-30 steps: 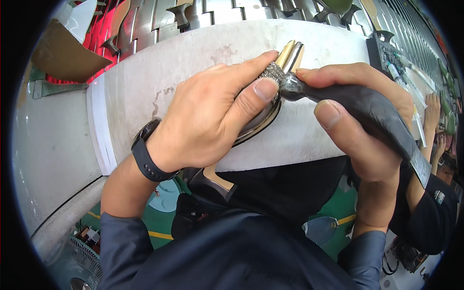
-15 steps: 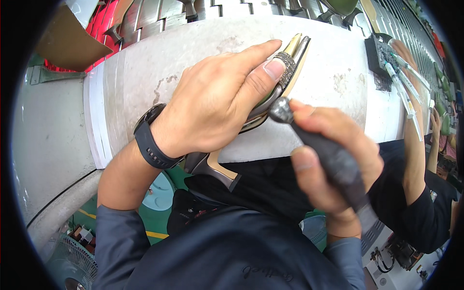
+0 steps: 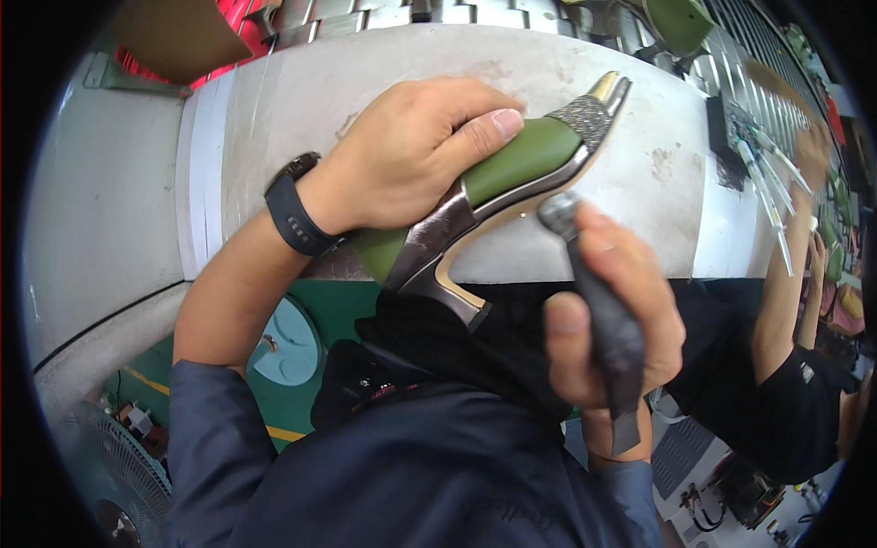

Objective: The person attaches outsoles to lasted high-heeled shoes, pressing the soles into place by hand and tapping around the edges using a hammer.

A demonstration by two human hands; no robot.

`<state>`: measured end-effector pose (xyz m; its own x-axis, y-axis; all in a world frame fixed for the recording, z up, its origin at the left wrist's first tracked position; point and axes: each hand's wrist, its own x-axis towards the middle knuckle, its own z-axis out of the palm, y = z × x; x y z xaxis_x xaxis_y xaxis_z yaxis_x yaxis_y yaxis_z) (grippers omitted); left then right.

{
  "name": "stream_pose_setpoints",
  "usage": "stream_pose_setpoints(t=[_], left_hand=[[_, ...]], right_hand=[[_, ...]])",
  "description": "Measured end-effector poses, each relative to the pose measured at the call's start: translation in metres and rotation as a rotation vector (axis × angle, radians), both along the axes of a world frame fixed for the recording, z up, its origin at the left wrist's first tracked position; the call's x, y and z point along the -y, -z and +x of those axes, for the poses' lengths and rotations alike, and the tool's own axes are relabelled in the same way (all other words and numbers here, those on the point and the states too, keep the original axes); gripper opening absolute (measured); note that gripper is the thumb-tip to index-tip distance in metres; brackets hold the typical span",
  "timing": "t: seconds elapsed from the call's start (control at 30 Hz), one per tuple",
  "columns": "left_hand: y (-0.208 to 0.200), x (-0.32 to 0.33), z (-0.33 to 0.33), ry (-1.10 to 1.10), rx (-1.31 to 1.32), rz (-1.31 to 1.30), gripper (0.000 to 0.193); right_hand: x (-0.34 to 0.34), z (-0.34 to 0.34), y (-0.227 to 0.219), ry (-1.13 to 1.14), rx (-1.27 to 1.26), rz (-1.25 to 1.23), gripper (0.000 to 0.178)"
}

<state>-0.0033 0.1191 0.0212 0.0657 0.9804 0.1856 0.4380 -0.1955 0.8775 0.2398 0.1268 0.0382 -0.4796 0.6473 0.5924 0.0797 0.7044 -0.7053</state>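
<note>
My left hand (image 3: 416, 151), with a black watch on its wrist, is closed around a high-heeled shoe (image 3: 434, 242) lying on its side. A green last (image 3: 525, 163) fills the shoe; my thumb presses on it. Dark metallic straps, a textured band near the pointed toe and a tan sole edge show. My fingers' far side is hidden. In my right hand (image 3: 630, 301) is a hammer (image 3: 607, 320) with a rounded metal head and a dark wrapped handle. Its head is beside the sole edge; whether they touch I cannot tell.
The shoe is over a white worktop (image 3: 662, 192). Beyond it runs a slatted metal conveyor (image 3: 502, 14) carrying more shoe lasts. A black holder (image 3: 722, 132) with several syringe-like tubes (image 3: 763, 178) stands at the right. A co-worker's arm (image 3: 787, 265) reaches in there.
My left thumb has moved off the textured band onto the green last, and the shoe has turned to show more of its side. The hammer has shifted slightly, its handle now more upright.
</note>
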Motion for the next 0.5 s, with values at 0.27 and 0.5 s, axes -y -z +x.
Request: stream_pose_setpoints(t=[0.27, 0.5], left_hand=[[0.002, 0.002, 0.005, -0.080, -0.161, 0.078, 0.030], [0.001, 0.000, 0.011, -0.117, -0.201, 0.155, 0.026]], right_hand=[[0.012, -0.011, 0.009, -0.159, 0.070, -0.165, 0.038], [0.001, -0.017, -0.011, -0.259, 0.247, -0.047, 0.039]])
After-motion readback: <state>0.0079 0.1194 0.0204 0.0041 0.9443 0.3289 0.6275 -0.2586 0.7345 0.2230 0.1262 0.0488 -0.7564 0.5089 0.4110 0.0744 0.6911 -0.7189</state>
